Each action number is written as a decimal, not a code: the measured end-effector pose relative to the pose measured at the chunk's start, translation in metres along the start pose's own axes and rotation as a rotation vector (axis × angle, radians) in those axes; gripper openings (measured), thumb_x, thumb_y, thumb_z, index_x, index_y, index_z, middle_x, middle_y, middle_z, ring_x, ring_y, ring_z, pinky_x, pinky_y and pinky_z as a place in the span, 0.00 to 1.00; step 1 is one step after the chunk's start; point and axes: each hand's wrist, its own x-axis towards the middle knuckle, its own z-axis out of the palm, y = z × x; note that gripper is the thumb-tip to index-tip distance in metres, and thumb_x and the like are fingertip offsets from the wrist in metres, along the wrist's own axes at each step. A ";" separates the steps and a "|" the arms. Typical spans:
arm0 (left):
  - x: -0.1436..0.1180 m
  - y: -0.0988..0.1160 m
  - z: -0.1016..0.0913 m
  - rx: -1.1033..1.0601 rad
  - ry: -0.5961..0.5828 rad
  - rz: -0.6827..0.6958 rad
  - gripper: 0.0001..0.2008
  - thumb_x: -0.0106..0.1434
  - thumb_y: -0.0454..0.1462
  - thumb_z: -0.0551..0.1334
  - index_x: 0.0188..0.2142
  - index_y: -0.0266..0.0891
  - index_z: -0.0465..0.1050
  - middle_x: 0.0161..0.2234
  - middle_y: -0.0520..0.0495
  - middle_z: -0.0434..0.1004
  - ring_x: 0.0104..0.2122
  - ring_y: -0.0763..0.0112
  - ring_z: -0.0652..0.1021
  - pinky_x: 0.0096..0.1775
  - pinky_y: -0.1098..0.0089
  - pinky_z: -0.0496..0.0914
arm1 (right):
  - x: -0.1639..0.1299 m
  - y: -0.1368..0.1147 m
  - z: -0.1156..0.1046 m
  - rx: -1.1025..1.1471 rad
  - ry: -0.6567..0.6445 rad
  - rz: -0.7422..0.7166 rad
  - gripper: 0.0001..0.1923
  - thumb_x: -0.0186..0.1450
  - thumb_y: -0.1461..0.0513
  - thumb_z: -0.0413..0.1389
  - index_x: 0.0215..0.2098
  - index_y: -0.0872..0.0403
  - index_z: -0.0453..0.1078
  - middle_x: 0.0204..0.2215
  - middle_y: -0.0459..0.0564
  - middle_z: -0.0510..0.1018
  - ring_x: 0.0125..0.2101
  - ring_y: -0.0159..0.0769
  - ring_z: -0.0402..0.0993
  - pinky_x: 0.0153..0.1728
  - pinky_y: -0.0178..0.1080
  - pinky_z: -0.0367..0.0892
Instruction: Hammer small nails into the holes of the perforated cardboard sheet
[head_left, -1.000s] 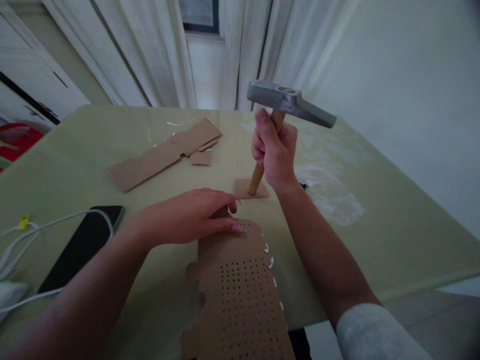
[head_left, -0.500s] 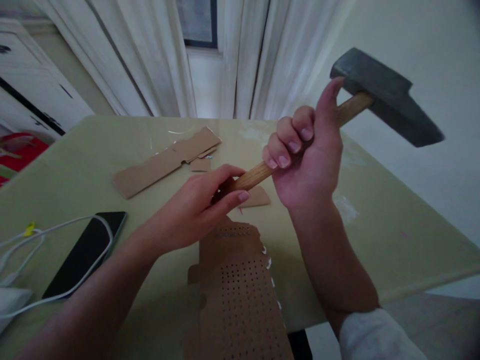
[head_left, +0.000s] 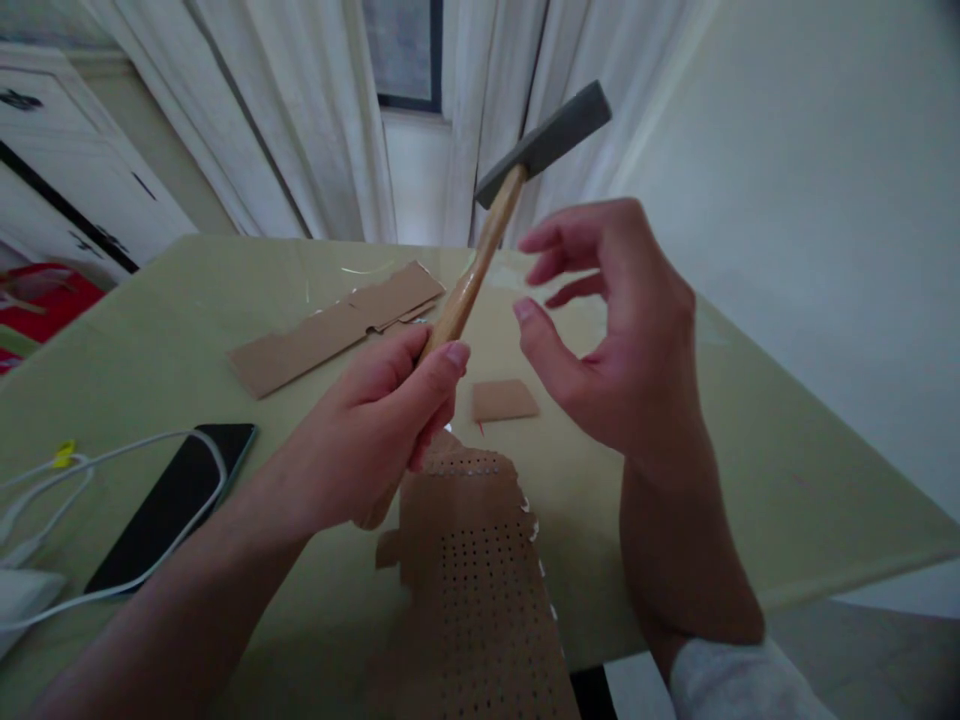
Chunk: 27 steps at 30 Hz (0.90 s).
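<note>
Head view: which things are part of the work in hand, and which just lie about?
In hand:
hammer, gripped by left hand
right hand, open beside it
perforated cardboard

Lying about:
phone
white cable
cardboard strip
small cardboard square

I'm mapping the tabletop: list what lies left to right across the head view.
White cable → black phone → long brown cardboard strip → left hand gripping wooden-handled hammer → small cardboard square → open right hand.
</note>
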 end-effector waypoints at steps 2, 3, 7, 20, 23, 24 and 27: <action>-0.008 0.007 0.000 -0.001 -0.047 -0.017 0.23 0.77 0.54 0.57 0.31 0.43 0.65 0.20 0.56 0.66 0.18 0.75 0.66 0.19 0.71 0.63 | 0.000 -0.003 0.004 -0.165 -0.012 -0.156 0.18 0.72 0.64 0.62 0.58 0.43 0.73 0.61 0.54 0.77 0.63 0.54 0.73 0.62 0.54 0.71; -0.012 0.011 -0.001 0.014 -0.073 -0.017 0.22 0.77 0.54 0.58 0.32 0.43 0.66 0.21 0.56 0.67 0.18 0.74 0.66 0.19 0.71 0.64 | 0.000 -0.003 0.008 -0.222 -0.038 -0.216 0.17 0.73 0.62 0.62 0.58 0.43 0.74 0.63 0.54 0.76 0.66 0.56 0.70 0.67 0.57 0.65; -0.021 0.026 -0.004 0.133 -0.204 0.047 0.19 0.76 0.52 0.59 0.33 0.43 0.70 0.26 0.54 0.72 0.24 0.72 0.70 0.25 0.69 0.69 | -0.004 0.012 0.022 -0.254 -0.070 -0.369 0.03 0.74 0.57 0.63 0.40 0.43 0.78 0.42 0.48 0.84 0.52 0.51 0.79 0.62 0.56 0.68; 0.028 -0.030 -0.011 0.624 -0.410 0.221 0.16 0.75 0.46 0.58 0.45 0.40 0.82 0.42 0.43 0.84 0.43 0.61 0.80 0.46 0.63 0.71 | 0.015 0.020 0.018 0.820 0.194 0.385 0.29 0.67 0.38 0.65 0.22 0.48 0.70 0.13 0.36 0.55 0.13 0.27 0.47 0.14 0.36 0.54; 0.033 -0.042 -0.007 0.616 -0.470 0.173 0.14 0.74 0.43 0.59 0.43 0.39 0.82 0.41 0.43 0.85 0.41 0.61 0.81 0.46 0.63 0.72 | 0.008 -0.008 0.017 1.075 -0.017 0.442 0.28 0.66 0.39 0.67 0.22 0.48 0.68 0.15 0.35 0.54 0.13 0.26 0.45 0.12 0.34 0.50; 0.034 -0.046 -0.007 0.596 -0.486 0.158 0.13 0.73 0.41 0.59 0.43 0.39 0.82 0.40 0.44 0.85 0.39 0.62 0.81 0.45 0.64 0.73 | 0.005 -0.015 0.019 1.181 -0.111 0.454 0.29 0.66 0.39 0.66 0.23 0.48 0.66 0.16 0.35 0.55 0.13 0.26 0.45 0.12 0.34 0.49; 0.033 -0.052 -0.008 0.487 -0.511 0.156 0.11 0.72 0.40 0.60 0.42 0.40 0.83 0.40 0.47 0.86 0.40 0.63 0.82 0.45 0.66 0.74 | -0.004 -0.026 0.031 1.334 -0.308 0.478 0.28 0.67 0.42 0.67 0.24 0.49 0.63 0.18 0.36 0.57 0.15 0.26 0.46 0.13 0.34 0.47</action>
